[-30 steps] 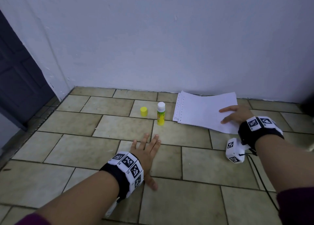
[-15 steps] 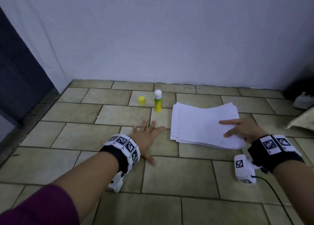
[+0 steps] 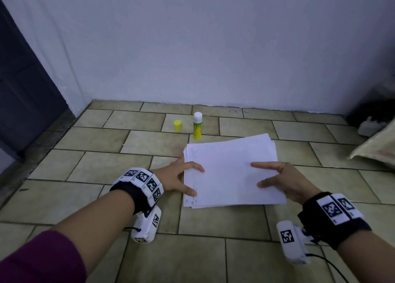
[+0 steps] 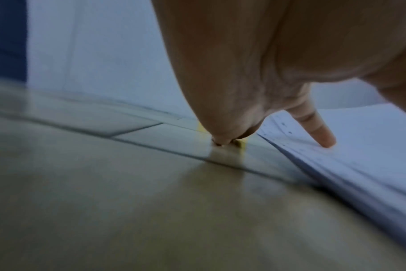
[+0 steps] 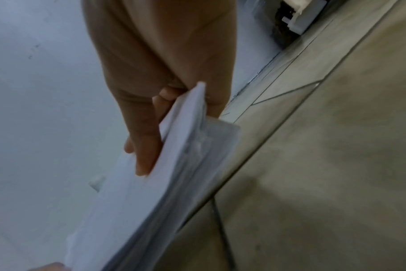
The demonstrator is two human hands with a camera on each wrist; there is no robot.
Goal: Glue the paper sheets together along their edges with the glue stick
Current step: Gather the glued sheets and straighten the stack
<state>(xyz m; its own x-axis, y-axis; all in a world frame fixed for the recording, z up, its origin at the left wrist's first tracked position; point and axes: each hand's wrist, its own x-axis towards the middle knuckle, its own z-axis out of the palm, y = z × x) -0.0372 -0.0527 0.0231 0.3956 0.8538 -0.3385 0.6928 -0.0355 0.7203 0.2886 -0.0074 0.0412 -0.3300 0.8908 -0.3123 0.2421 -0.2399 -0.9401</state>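
While right hand [image 3: 284, 181] grips paper stack [image 3: 232, 169], long axis toward wall, left hand [image 3: 175, 179] rests spread on its punched edge.

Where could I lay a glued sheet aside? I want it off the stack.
Bare tiles lie left of the stack, beyond the left hand, and near you below the stack. Behind it stand the glue stick and cap; far right is cluttered.

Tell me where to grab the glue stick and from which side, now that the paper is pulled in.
Grip the glue stick around its yellow-green barrel, below the white top, coming from above and the near-left. It stands upright and uncapped on the tile, so a side pinch low on the barrel should keep fingers off the glue end. The yellow cap stands apart on its left, and the paper stack lies nearer, to its right.
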